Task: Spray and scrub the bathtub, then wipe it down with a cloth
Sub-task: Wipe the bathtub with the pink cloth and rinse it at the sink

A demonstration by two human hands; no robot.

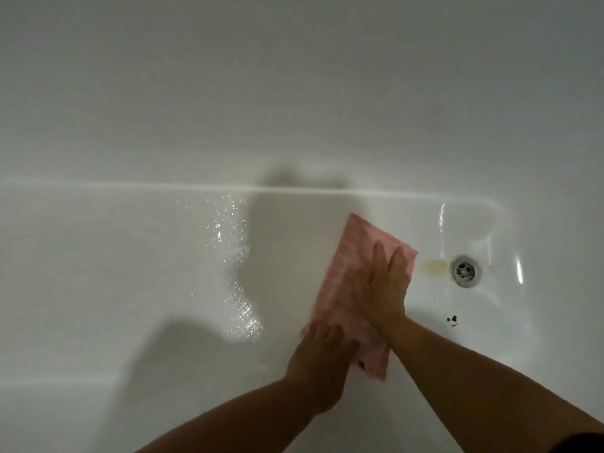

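— Why are both hands on the cloth (340,289)?
— Right hand (382,289): fingers straight, pressed flat, loading the far end against the bathtub (130,256) floor. Left hand (322,354): anchors the near corner (pinching or only pressing, I cannot tell).
— And the position?
— Just beside the yellowish stain (433,267) by the drain (465,270), which is likely the next target.

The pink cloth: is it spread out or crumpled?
Spread out: the pink cloth lies flat on the bathtub, under the left hand and right hand.
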